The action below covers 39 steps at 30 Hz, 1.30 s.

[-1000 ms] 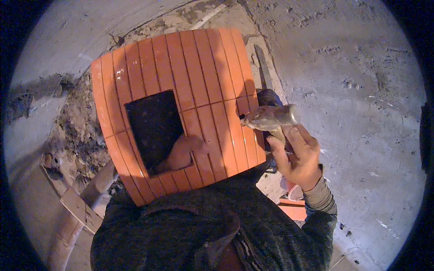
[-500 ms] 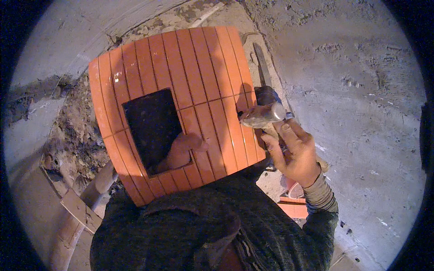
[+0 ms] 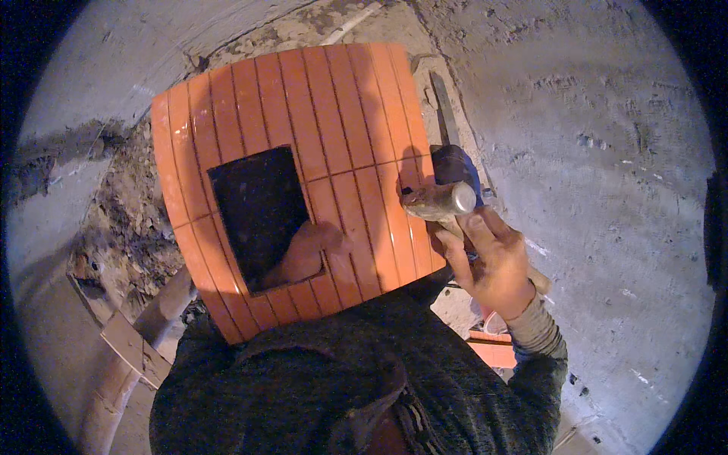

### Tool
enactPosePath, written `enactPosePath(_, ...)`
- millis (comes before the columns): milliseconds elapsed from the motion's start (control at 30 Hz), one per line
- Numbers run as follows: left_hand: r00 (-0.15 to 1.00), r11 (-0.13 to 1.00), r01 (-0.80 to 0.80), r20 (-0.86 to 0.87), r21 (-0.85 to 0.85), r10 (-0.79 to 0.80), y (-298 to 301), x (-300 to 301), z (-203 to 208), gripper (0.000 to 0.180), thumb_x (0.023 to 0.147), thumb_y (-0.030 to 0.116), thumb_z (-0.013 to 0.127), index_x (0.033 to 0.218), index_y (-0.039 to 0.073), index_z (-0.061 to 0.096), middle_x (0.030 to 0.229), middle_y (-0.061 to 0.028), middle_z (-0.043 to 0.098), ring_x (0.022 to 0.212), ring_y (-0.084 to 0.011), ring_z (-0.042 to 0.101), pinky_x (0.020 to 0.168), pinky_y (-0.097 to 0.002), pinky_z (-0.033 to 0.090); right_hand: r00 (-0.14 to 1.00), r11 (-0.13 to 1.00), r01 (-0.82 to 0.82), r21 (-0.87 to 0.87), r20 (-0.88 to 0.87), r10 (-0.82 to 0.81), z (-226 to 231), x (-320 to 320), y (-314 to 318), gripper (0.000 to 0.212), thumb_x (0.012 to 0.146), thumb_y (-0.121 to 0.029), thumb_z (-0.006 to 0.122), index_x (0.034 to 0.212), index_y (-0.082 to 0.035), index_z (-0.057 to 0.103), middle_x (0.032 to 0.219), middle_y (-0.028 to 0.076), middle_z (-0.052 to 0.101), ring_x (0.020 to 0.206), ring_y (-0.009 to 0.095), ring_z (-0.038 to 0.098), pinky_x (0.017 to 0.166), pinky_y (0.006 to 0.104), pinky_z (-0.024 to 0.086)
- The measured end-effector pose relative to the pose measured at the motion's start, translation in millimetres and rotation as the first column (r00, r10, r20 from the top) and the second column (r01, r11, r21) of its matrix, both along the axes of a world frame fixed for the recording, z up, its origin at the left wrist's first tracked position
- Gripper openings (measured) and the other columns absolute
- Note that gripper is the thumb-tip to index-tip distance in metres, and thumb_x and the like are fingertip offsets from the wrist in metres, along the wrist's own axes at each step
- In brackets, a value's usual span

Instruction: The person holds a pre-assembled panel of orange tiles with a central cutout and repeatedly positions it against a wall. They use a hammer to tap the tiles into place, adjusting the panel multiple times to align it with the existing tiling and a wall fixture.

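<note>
A large glossy orange tile [image 3: 341, 114] with dark grooved lines lies tilted in front of my body. It has a rectangular cut-out [image 3: 258, 216] left of its middle. Through that opening shows my left hand [image 3: 303, 254], closed over the cut-out's right edge; some of its fingers are hidden beneath the tile. My right hand [image 3: 497, 262] is closed round the handle of a hammer [image 3: 440, 201]. The hammer's narrow end is at a small dark hole [image 3: 407, 191] near the tile's right edge; whether it touches the tile I cannot tell. Its round face points right.
A long blade-like tool [image 3: 441, 106] and a dark blue object [image 3: 455, 163] lie beyond the tile's right edge. Rough grey wall [image 3: 591, 189] rises on the right. Rubble [image 3: 125, 220] and a pipe [image 3: 163, 307] are at left. Orange tile pieces [image 3: 493, 353] lie below my right wrist.
The hammer head has dropped slightly toward me, with my right hand lowering a little. The tile has shifted very slightly to the right; my left hand keeps its hold.
</note>
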<state>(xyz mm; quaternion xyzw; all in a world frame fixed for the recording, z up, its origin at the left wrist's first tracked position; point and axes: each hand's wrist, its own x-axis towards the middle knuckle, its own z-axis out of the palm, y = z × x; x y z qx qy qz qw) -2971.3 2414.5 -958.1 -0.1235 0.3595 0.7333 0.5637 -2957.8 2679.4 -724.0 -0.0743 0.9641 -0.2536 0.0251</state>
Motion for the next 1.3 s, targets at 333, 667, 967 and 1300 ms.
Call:
enactPosePath(333, 1.000, 1.000, -0.002, -0.011, -0.002, 0.002, 1.8, 2.5, 1.1, 0.018, 0.083, 0.014, 0.073, 0.095, 0.000, 0.070, 0.084, -0.0075, 0.072, 0.078, -0.0183, 0.069, 0.071, -0.0365, 0.055, 0.999, 0.999, 0.015, 0.052, 0.049, -0.017, 3.5, 0.6, -5.1, 0.019, 0.089, -0.008, 0.075, 0.104, 0.002, 0.068, 0.084, 0.018, 0.065, 0.063, 0.030, 0.067, 0.055, 0.0383, 0.051)
enactPosePath(667, 1.000, 1.000, 0.002, -0.014, -0.002, -0.002, 0.3, 2.4, -0.8, 0.019, 0.083, 0.014, 0.073, 0.095, 0.000, 0.070, 0.084, -0.0074, 0.072, 0.079, -0.0181, 0.069, 0.072, -0.0364, 0.055, 1.000, 1.000, 0.005, 0.023, -0.011, -0.005, 2.3, 1.0, 3.3, 0.027, 0.088, -0.011, 0.077, 0.111, -0.001, 0.069, 0.088, 0.018, 0.066, 0.063, 0.033, 0.068, 0.053, 0.0404, 0.053)
enactPosePath(967, 1.000, 1.000, 0.000, -0.012, -0.002, 0.000, 2.6, 4.0, -1.3, 0.019, 0.083, 0.014, 0.073, 0.096, 0.000, 0.070, 0.084, -0.0073, 0.072, 0.079, -0.0181, 0.069, 0.072, -0.0363, 0.055, 1.000, 1.000, 0.009, 0.005, 0.026, -0.009, -2.1, -0.3, 0.3, 0.030, 0.090, -0.012, 0.076, 0.115, 0.001, 0.068, 0.090, 0.018, 0.066, 0.068, 0.030, 0.070, 0.056, 0.0394, 0.055)
enactPosePath(1300, 0.999, 1.000, -0.031, -0.012, -0.002, 0.031, 3.8, 2.1, -1.5, 0.019, 0.083, 0.013, 0.074, 0.096, 0.000, 0.070, 0.084, -0.0072, 0.072, 0.079, -0.0179, 0.069, 0.072, -0.0363, 0.055, 0.998, 0.998, 0.047, -0.032, 0.035, -0.046, -4.3, -1.1, -1.9, 0.031, 0.090, -0.013, 0.076, 0.116, 0.002, 0.068, 0.085, 0.017, 0.065, 0.063, 0.029, 0.069, 0.053, 0.0391, 0.053)
